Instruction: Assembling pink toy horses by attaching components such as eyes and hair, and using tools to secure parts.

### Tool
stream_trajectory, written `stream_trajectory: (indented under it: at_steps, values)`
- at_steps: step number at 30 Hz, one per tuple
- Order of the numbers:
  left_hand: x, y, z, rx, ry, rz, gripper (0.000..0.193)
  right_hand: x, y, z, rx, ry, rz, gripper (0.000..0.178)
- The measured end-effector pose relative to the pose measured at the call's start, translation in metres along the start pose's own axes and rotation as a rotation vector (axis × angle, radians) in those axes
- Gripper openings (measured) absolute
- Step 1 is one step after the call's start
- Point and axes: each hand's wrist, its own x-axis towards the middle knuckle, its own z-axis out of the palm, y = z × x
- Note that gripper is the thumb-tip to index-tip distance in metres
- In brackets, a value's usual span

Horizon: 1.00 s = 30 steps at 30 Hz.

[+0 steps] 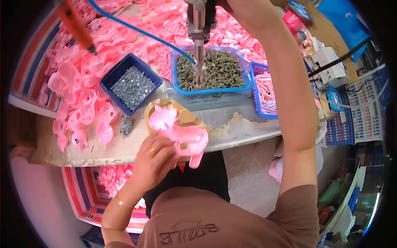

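Observation:
My left hand [156, 153], wearing a ring, grips a pink plastic toy body [186, 138] with an animal-shaped head end. The toy lies tilted over a golden-brown holder [188, 110] at the table's front edge. My right arm reaches up to the top of the view, where my right hand [247, 14] is beside a vertical metal tool [199, 25] with a black upper part. Its fingers are cut off by the upper edge, so their grip does not show. The tool's tip stands over a blue tub [211, 91] of small grey-green parts.
A dark blue tray [131, 108] of small metal screws stands left of the holder, with a small screw pile [126, 126] below. Pink plastic shells [89, 103] heap across the table. A blue basket [264, 111] holds thin sticks. An orange tool [76, 27] hangs upper left; a blue hose [140, 35] crosses.

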Motion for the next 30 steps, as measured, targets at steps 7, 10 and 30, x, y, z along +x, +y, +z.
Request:
stream_trajectory:
  at_steps: [7, 10, 30]
  values:
    - [-0.038, 0.055, -0.146, -0.141, -0.347, -0.440, 0.013, -0.049, 0.167, -0.179, -0.981, 0.008, 0.336, 0.024]
    - [-0.039, 0.072, -0.162, 0.099, -0.517, -0.680, 0.040, -0.090, 0.223, -0.225, -1.198, -0.115, 0.344, 0.030]
    - [0.058, 0.018, 0.035, -0.530, -0.164, -0.370, 0.076, -0.163, 0.068, -0.043, -0.181, -0.708, 0.210, 0.014]
